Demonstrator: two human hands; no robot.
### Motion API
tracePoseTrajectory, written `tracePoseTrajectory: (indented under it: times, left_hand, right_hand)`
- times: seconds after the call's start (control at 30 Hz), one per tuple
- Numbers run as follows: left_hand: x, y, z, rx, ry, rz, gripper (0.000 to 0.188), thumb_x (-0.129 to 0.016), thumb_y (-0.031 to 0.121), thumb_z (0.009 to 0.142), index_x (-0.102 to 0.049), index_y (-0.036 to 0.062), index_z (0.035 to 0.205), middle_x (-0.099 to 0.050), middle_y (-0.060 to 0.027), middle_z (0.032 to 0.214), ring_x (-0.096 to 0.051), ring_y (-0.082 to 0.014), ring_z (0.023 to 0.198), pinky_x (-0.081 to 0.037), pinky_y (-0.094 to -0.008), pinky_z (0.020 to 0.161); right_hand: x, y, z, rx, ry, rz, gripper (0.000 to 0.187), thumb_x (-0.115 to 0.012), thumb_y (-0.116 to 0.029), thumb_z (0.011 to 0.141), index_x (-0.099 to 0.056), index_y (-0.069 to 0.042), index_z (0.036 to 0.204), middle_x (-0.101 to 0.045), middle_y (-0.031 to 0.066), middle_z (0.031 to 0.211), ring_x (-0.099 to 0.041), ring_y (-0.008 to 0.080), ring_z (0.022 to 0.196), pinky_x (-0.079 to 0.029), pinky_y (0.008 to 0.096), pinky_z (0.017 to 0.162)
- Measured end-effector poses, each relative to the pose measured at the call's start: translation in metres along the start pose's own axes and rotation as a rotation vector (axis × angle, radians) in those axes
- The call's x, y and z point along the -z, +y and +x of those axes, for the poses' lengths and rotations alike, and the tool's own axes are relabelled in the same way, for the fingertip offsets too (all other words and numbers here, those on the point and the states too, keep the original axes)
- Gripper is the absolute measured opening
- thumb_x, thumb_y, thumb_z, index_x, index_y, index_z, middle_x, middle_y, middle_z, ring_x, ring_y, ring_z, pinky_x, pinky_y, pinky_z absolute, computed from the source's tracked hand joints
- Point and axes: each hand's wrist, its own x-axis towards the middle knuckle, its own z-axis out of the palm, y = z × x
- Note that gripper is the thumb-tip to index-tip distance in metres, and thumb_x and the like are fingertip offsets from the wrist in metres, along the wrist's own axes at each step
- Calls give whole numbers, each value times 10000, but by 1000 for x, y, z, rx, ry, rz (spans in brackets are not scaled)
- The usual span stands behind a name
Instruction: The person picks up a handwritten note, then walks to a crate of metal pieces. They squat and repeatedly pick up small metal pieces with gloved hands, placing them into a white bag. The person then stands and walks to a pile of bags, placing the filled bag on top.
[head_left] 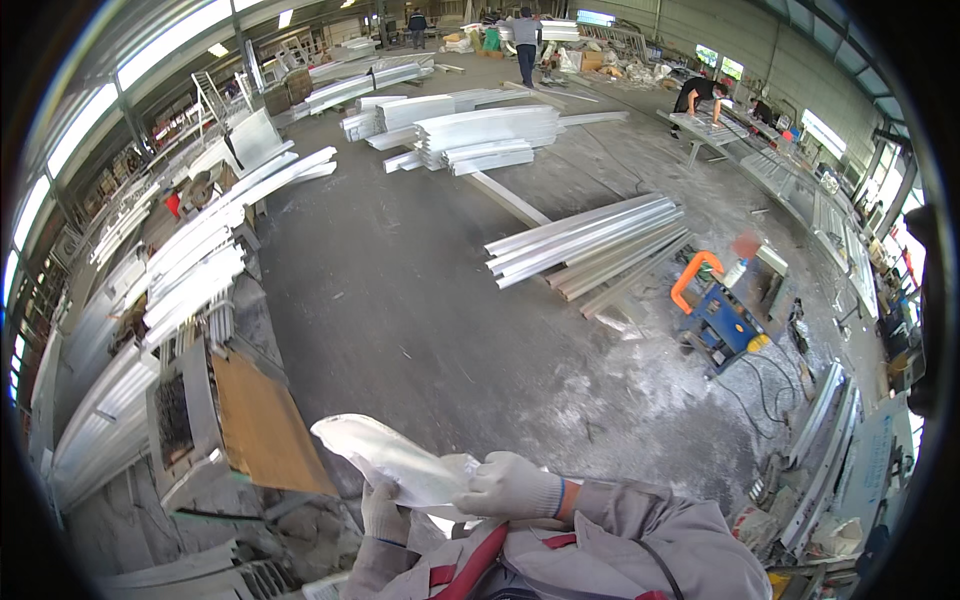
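Note:
Both my hands wear white work gloves and hold a pale, crumpled plastic bag or sheet close to my chest. My right hand grips its right end from above. My left hand holds it from underneath, partly hidden by the sheet. My grey sleeves with red trim come in from the lower edge.
A wooden board on a metal stand sits just left of my hands. Bundles of aluminium profiles lie on the concrete floor ahead, with more stacks at left. A blue and orange machine stands at right. Other people work at the far end.

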Motion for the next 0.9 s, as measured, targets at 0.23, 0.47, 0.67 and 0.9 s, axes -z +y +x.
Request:
tracePoseTrajectory:
  times: [0.23, 0.47, 0.67, 0.9]
  left_hand:
    - [-111, 38, 196, -287, 138, -3, 578, -454, -56, 917, -536, 47, 1481, -659, -135, 1295, -683, -270, 1169, -596, -423, 1042]
    - [-243, 146, 392, -516, 299, 328, 501, -500, 244, 1085, -522, -17, 1512, -648, -143, 1376, -634, -230, 1241, -550, -379, 1052]
    - [-319, 193, 550, -571, 159, 345, 435, -771, 74, 1057, -564, -9, 1431, -698, -78, 1260, -677, -149, 1106, -585, -300, 961]
    - [-390, 256, 819, -568, 93, 996, 238, -779, 106, 1014, -687, -70, 1146, -656, -70, 760, -604, -98, 691, -504, -293, 624]
  right_hand:
    - [1, 241, 70, -10, -33, 298, 321, -879, -217, 769, -760, -143, 1058, -692, 97, 1366, -615, 372, 1320, -554, 468, 1028]
    - [27, 484, 217, 148, -145, 124, 118, -833, -271, 826, -812, -193, 912, -628, 59, 1504, -518, 303, 1434, -506, 425, 1068]
    - [21, 695, 347, -111, -173, -234, 168, -811, -384, 816, -778, -219, 817, -720, -3, 1085, -635, 231, 1116, -496, 395, 885]
    - [-32, 909, 431, -452, -69, -294, 222, -841, -408, 768, -758, -204, 801, -724, 30, 912, -682, 260, 937, -507, 454, 819]
